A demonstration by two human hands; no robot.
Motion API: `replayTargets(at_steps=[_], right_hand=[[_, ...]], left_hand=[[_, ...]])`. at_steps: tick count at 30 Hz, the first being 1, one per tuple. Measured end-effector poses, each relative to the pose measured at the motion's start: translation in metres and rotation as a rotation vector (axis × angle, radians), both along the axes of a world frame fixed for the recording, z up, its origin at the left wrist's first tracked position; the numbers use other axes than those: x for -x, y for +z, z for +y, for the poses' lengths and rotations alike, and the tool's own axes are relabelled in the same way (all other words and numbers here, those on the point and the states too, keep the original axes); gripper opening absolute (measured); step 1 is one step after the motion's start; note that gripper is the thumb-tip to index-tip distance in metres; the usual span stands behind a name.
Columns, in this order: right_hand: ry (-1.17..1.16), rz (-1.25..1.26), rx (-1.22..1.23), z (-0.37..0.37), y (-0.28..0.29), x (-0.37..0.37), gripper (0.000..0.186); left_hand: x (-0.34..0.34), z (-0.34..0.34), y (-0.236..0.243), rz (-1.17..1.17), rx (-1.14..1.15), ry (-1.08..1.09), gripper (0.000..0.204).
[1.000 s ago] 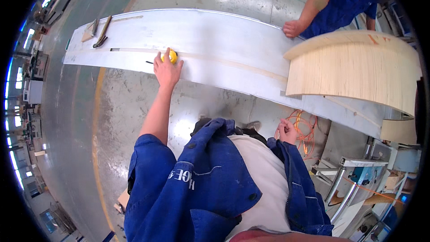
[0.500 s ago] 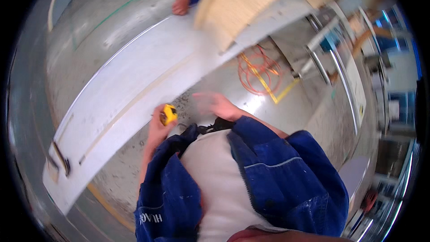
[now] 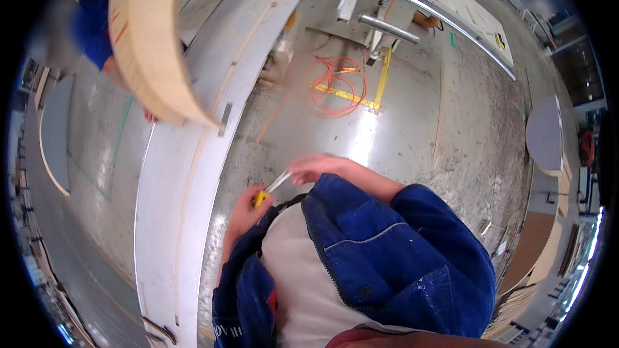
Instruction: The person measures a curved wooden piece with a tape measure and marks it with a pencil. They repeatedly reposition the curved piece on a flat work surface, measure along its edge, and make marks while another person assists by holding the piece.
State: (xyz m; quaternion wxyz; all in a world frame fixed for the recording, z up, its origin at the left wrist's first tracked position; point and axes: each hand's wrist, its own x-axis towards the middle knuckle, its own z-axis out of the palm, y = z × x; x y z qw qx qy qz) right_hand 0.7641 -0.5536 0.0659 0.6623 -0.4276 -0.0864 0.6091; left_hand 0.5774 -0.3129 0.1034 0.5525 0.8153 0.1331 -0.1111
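Our left hand (image 3: 245,209) is closed around a yellow tape measure (image 3: 261,198), held just in front of our waist and off the desk, and a short length of its pale blade (image 3: 279,181) slants up toward our right hand (image 3: 317,167). That right hand is blurred; its fingers are at the blade's end, but we cannot tell whether they pinch it or merely touch it. If that contact is light, we judge the blade could slip loose and spring back into the case, with its edge nicking the fingers of either hand. A loose left grip could let the case drop to the floor. Just beyond our left hand runs the long white desk (image 3: 169,219), with a dark tool (image 3: 169,333) lying at its near end. Farther along, a tall curved wooden piece (image 3: 151,45) rises over the desk; how it is supported is hidden, so a bump from us or an uneven push might tip it. A co-worker's hand (image 3: 149,116) is close by its lower edge and could be pinched. Out on the floor, a coiled orange hose (image 3: 348,69) overlaps yellow tape marking (image 3: 383,77); a careless step there could snag our foot.
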Motion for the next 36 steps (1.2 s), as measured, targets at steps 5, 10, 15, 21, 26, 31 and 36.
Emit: replayTargets(at_steps=[5, 10, 15, 21, 26, 31, 36], right_hand=[[-0.693, 0.077, -0.062, -0.184, 0.003, -0.207, 0.015], [-1.190, -0.093, 0.066, -0.278, 0.056, -0.337, 0.017], [-1.050, -0.341, -0.053, -0.177, 0.080, -0.382, 0.015], [-0.684, -0.537, 0.016, -0.005, 0.071, -0.319, 0.014], [-0.585, -0.316, 0.145, 0.075, 0.032, -0.264, 0.017], [-0.760, -0.276, 0.281, 0.116, -0.020, -0.308, 0.018], [-0.952, -0.445, 0.427, 0.139, -0.021, -0.406, 0.020]], left_hand=[[0.045, 0.066, -0.066, 0.222, -0.170, 0.117, 0.029], [0.073, 0.048, -0.032, 0.376, 0.105, 0.392, 0.015], [0.077, 0.030, -0.096, 0.220, 0.219, 0.414, 0.017], [-0.067, 0.018, -0.099, 0.084, 0.351, 0.481, 0.019], [-0.183, -0.008, -0.050, 0.033, 0.231, 0.514, 0.020], [-0.210, -0.001, -0.054, 0.041, 0.202, 0.570, 0.022], [-0.234, 0.012, -0.052, 0.027, -0.034, 0.562, 0.022]])
